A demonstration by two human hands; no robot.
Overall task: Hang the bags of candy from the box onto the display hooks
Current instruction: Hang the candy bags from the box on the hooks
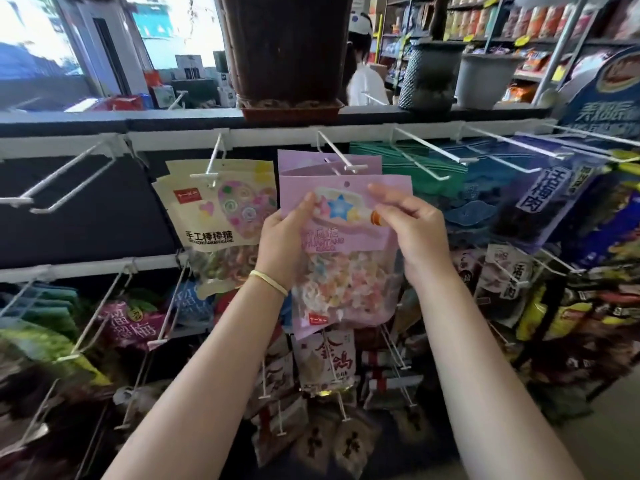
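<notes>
Both hands' fingers, left (282, 233) and right (414, 230), pinch the pink candy bag (343, 258) below its hook (341, 155).

The held bag (346, 244) is lilac, printed with a blue star on white and an orange dot; its clear lower half shows pastel pink, yellow and white candy, with a small red label. The bag (329, 164) behind it on the hook (341, 157) is the same lilac. The cream bag (221, 209) bears a pink heart with swirls and black lettering. Hooks are white. A yellow band (270, 282) circles the left wrist.
</notes>
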